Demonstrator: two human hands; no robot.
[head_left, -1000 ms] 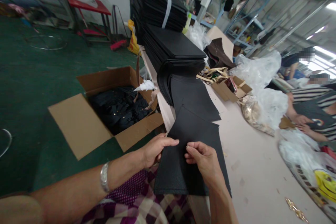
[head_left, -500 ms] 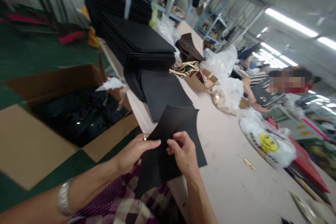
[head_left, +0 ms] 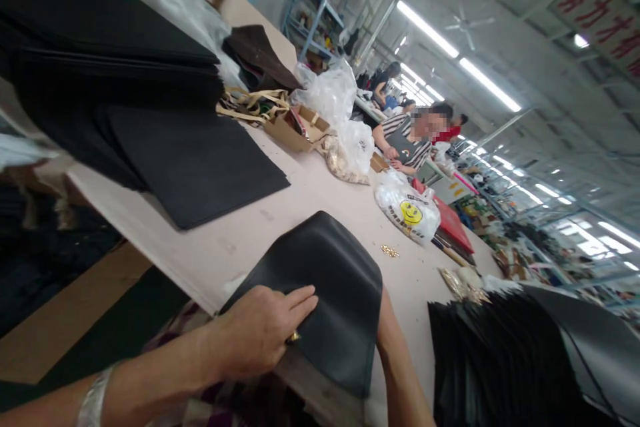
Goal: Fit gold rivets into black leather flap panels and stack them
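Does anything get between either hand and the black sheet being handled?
Nothing visible does. The left hand rests directly on the black sheet. The right hand goes behind the sheet's right edge, which hides most of it, so its contact there cannot be confirmed.

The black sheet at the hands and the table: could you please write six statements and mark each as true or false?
1. The left hand lies over the black sheet. True.
2. The right hand is mostly hidden by the sheet. True.
3. A ring shows on the right hand. False: the ring is on the left hand.
4. The black sheet is flat. False: it is bent.
5. The smiley bag is on the table. True.
6. The gold pieces are inside the bag. False: the gold pieces lie on the table.
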